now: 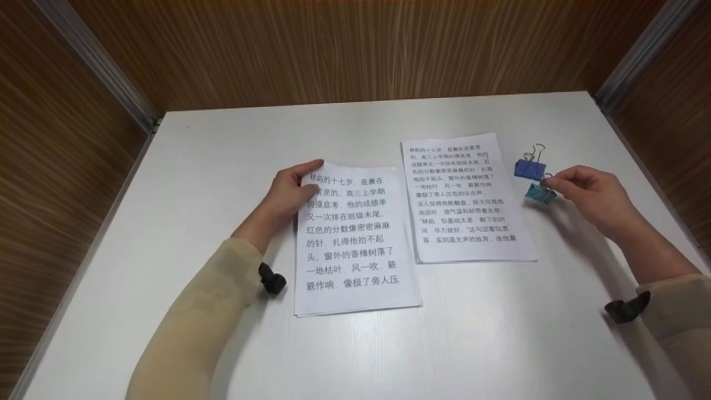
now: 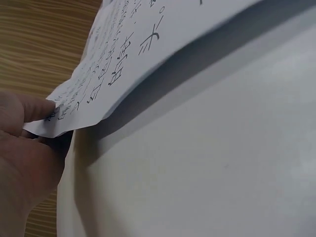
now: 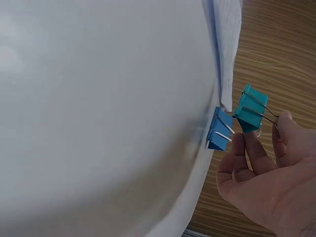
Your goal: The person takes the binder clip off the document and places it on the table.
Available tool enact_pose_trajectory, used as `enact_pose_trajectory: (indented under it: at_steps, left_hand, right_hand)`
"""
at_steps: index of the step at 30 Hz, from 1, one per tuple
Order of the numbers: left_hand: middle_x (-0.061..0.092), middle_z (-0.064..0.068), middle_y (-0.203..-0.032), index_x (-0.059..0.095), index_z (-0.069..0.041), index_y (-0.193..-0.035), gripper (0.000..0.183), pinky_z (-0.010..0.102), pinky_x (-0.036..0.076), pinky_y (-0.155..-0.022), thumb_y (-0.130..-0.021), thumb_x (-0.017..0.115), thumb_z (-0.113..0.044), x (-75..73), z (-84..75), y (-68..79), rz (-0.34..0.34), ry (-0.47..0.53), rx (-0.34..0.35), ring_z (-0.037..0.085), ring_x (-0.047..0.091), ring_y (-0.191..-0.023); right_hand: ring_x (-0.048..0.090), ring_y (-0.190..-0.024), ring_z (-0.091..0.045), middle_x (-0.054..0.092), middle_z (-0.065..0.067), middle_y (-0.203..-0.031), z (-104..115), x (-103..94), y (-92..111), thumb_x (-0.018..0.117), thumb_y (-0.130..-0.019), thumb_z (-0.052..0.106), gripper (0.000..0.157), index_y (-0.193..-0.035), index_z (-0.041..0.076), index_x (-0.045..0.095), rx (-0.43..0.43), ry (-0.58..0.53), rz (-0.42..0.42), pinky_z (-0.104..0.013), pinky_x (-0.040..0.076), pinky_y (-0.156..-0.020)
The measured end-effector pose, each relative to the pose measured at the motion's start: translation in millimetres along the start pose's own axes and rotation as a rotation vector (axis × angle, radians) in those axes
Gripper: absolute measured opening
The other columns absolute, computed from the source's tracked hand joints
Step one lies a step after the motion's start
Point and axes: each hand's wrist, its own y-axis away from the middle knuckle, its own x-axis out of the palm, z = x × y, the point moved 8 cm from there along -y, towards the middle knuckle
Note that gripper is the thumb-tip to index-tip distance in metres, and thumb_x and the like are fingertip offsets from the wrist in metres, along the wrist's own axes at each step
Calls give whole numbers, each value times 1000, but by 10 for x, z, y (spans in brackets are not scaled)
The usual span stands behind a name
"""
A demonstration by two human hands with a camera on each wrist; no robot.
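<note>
My left hand (image 1: pixel 286 194) pinches the top left corner of the nearer stack of printed sheets (image 1: pixel 355 300), thumb on the print and fingers underneath. In the left wrist view, the left edge of the stack (image 2: pixel 118 81) is raised off the table. At the right, my right hand (image 1: pixel 600 203) pinches a teal binder clip (image 3: pixel 253 108) by its wire handle, held up with its jaws closed. A blue binder clip (image 1: pixel 529 169) stands on the table just beyond it, wire handles up. The two clips stay close together in the right wrist view.
A second stack of printed sheets (image 1: pixel 472 253) lies flat between the first stack and the clips. The white table (image 1: pixel 355 355) is bounded by wood-grain panels (image 1: pixel 355 50) at the back and sides. Each wrist bears a black camera mount (image 1: pixel 272 279).
</note>
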Motion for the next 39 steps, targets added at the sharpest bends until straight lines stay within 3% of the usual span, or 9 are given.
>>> enact_pose_trajectory:
  at_steps: [10, 16, 20, 24, 32, 36, 39]
  left_hand:
    - [54, 0, -158, 55, -23, -157, 58, 32, 40, -117, -102, 64, -4, -40, 17, 47, 6, -37, -8, 12, 55, -135]
    - [53, 3, -159, 54, -19, -157, 57, 32, 44, -113, -102, 66, -8, -85, -28, 70, 6, -98, 24, 15, 59, -130]
    - [50, 3, -161, 54, -16, -157, 56, 31, 39, -119, -103, 67, -10, -129, -68, 94, 18, -94, 34, 14, 52, -141]
    - [45, 1, -165, 53, -14, -158, 56, 30, 33, -123, -104, 68, -12, -170, -86, 110, 39, -87, 19, 15, 40, -153]
    - [47, 9, -163, 49, -13, -160, 59, 36, 48, -112, -105, 68, -15, -223, -97, 128, 70, -68, -25, 17, 52, -143]
    - [46, 14, -163, 47, -10, -161, 60, 36, 49, -113, -105, 67, -15, -252, -112, 148, 73, -60, -28, 20, 50, -146]
    - [44, 16, -164, 48, -7, -160, 59, 36, 44, -117, -106, 66, -21, -300, -156, 178, 51, -126, 3, 25, 45, -150]
  right_hand:
    - [48, -104, -21, 68, -1, -110, -104, 92, -61, 67, -101, 56, 56, -123, 4, 69, 17, 34, 36, -21, 44, -75]
    - [47, -106, -21, 68, 6, -106, -98, 126, -83, 67, -102, 55, 56, -123, 4, 70, 3, 43, 47, -23, 41, -79]
    - [48, -105, -21, 68, 7, -104, -83, 138, -86, 66, -103, 52, 53, -123, 3, 70, -7, 52, 43, -21, 42, -78]
    - [49, -109, -23, 68, 0, -112, -88, 154, -95, 64, -104, 54, 54, -126, 5, 69, 8, 81, 38, -23, 42, -84]
    - [52, -125, -35, 62, -20, -137, -96, 196, -99, 56, -107, 53, 59, -140, 4, 62, 20, 116, 60, -47, 44, -109]
    - [51, -131, -41, 60, -22, -142, -87, 187, -89, 57, -106, 55, 63, -143, 3, 60, 22, 122, 51, -56, 43, -113]
    - [48, -136, -46, 57, -25, -146, -55, 162, -70, 56, -106, 57, 69, -147, 2, 57, 20, 130, 30, -63, 41, -114]
